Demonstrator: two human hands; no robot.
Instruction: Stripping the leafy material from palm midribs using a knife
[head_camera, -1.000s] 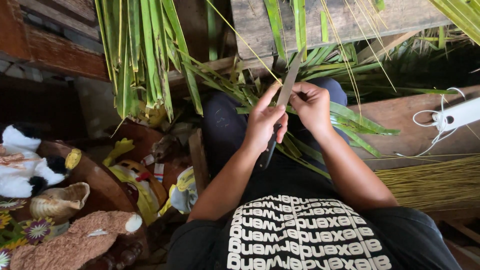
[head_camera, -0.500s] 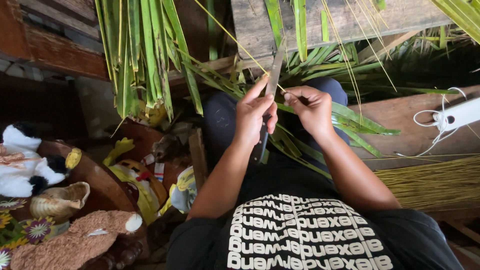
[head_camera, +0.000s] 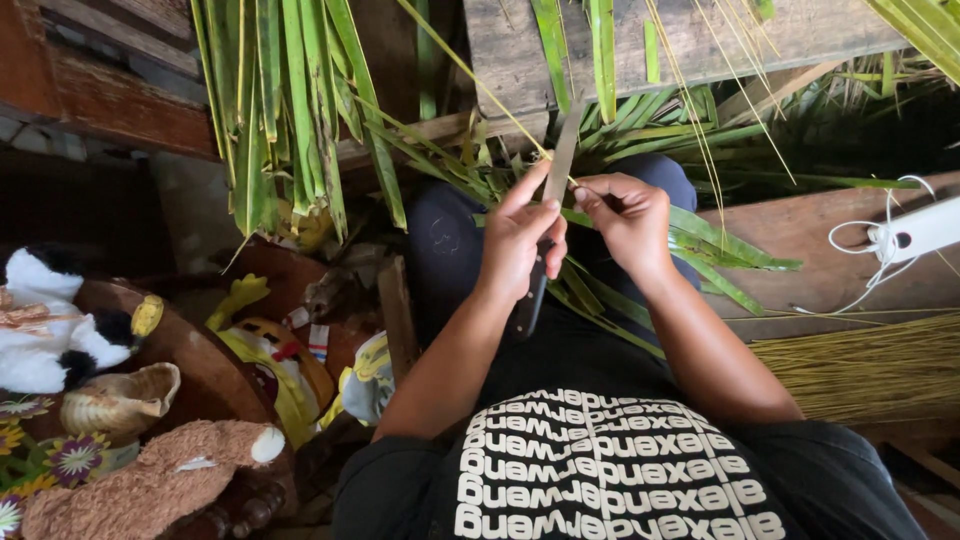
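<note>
Both hands work over the lap: the left hand (head_camera: 520, 245) is clamped around a long steel-bladed knife (head_camera: 560, 160) with a dark handle, blade pointing away, while the right hand (head_camera: 628, 215) pinches a thin yellow-green palm-leaf midrib (head_camera: 470, 75) against the blade. Stripped green palm leaves (head_camera: 700, 240) lie across the knees.

- A home craft corner: heaps of green palm leaves (head_camera: 290, 110) hang over weathered wooden planks (head_camera: 690, 40).
- Bundled leaf ribs (head_camera: 860, 365) lie right; plush toys (head_camera: 45, 325) left.

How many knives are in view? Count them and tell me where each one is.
1. The knife is gripped in the left hand, blade pointing up and away, beside the right hand. Others may be hidden under the palm leaves.
</note>
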